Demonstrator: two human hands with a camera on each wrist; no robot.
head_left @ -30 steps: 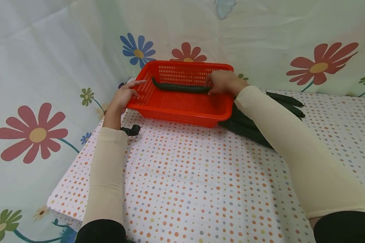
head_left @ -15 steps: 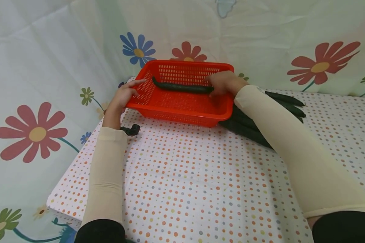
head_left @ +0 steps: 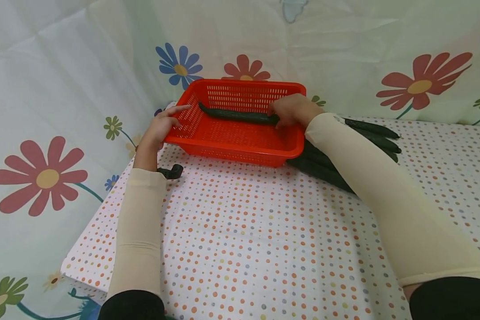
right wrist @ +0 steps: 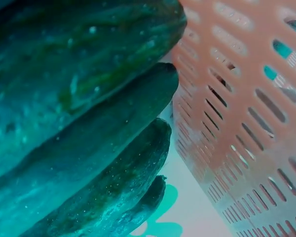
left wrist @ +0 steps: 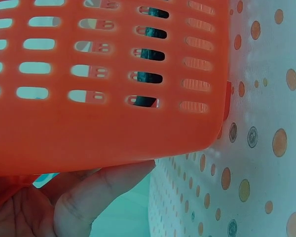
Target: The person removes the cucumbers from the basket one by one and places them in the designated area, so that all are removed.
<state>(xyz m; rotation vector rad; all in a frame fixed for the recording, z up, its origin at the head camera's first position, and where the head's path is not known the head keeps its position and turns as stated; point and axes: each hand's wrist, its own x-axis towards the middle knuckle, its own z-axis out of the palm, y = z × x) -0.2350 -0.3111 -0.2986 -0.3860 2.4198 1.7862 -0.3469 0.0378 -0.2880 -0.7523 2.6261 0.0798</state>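
Note:
A red plastic basket [head_left: 240,149] with slotted walls stands towards the back of the table. Inside, one long dark green cucumber [head_left: 240,116] lies along the back wall. My left hand [head_left: 161,126] grips the basket's left rim; in the left wrist view its thumb lies under the rim's edge. Over the basket's right end reaches my right hand [head_left: 292,109], its fingers and thumb about the right end of the cucumber. Its fingertips are partly hidden in the head view. The right wrist view shows several cucumbers [right wrist: 89,108] outside, close to the basket wall [right wrist: 256,113].
Several cucumbers [head_left: 322,164] lie on the table right of the basket, partly under the right sleeve [head_left: 368,191]. A small dark curved object [head_left: 171,171] sits beside the left wrist. A dotted cloth [head_left: 240,240] covers the table, and a flowered curtain [head_left: 344,53] hangs behind.
The right hand's fingers have shifted slightly at the cucumber's end, first loosening and then closing nearer. The left hand, basket and cucumber stay in place.

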